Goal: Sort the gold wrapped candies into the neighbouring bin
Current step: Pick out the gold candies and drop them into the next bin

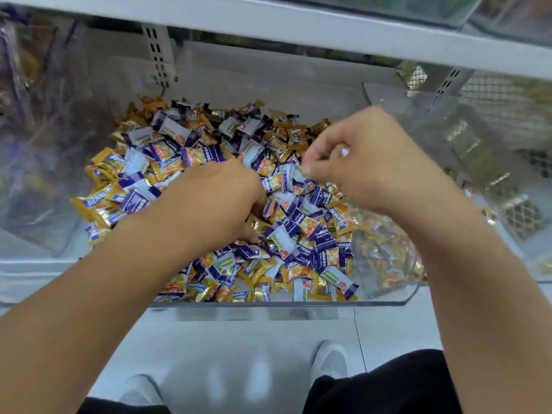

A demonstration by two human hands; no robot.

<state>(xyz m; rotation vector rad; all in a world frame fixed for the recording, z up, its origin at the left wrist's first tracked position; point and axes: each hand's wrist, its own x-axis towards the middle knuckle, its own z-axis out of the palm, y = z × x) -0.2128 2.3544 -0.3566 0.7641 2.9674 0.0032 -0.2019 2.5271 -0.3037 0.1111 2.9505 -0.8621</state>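
Single view only, head-mounted wide-angle, so nothing overlaps with a second camera. It looks forward and steeply down from above the clear candy bin [268,303], close in, with the bin filling mid-frame. Both forearms enter from the bottom edge; white shoes [328,360] and floor show below, a shelf edge [298,22] runs across the top. Edges bend with lens distortion.

candies [221,180]: gold, purple and white wrappers, mixed
bin [268,304]: see-through
neighbouring bin [466,138]: see-through
shelf [298,22]: light grey
shoes [330,358]: white
trousers [388,383]: black
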